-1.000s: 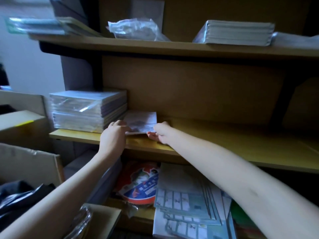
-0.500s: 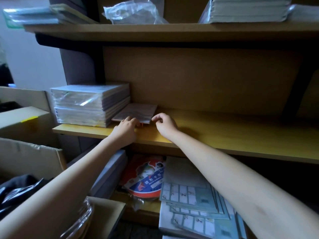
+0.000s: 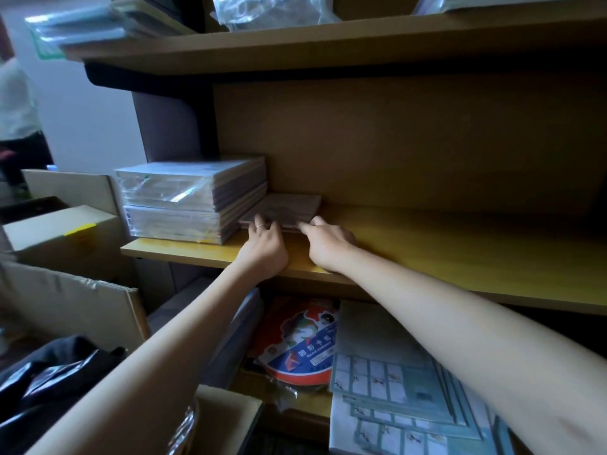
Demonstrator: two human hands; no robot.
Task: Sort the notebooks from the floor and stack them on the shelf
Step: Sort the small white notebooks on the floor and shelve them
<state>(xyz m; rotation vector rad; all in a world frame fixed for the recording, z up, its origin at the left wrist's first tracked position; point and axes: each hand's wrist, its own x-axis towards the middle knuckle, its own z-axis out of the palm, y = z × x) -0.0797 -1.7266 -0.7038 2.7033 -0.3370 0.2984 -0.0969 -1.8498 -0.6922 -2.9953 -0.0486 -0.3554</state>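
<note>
**Both hands at the near edge of a thin notebook pile on the middle shelf**

Nearest, low on the left, a black plastic bag (image 3: 42,382) lies among open cardboard boxes (image 3: 65,231). Two bare forearms reach forward over them.

Under the arms, on the lower shelf, a round red-and-blue printed pack (image 3: 299,343) sits just beside a fanned pile of grid-printed sheets (image 3: 394,389).

Above that, both hands rest on the front of the yellow middle shelf (image 3: 460,251). The left hand (image 3: 262,247), with a ring on one finger, has its fingers stretched forward against the near edge of the notebooks (image 3: 285,208), one fingertip lying over the top cover. It holds nothing in a closed grip. The right hand (image 3: 328,244) has its fingers bent, and its forefinger points left to the pile's near right corner. Whether it pinches that corner or only touches it cannot be told.

The notebooks lie flat on the middle shelf, and their left side touches a taller stack of plastic-wrapped books (image 3: 193,198).

Farther up, the upper shelf (image 3: 295,44) carries a crumpled clear bag (image 3: 272,11). A blurred person (image 3: 16,110) stands far off at the left.
</note>
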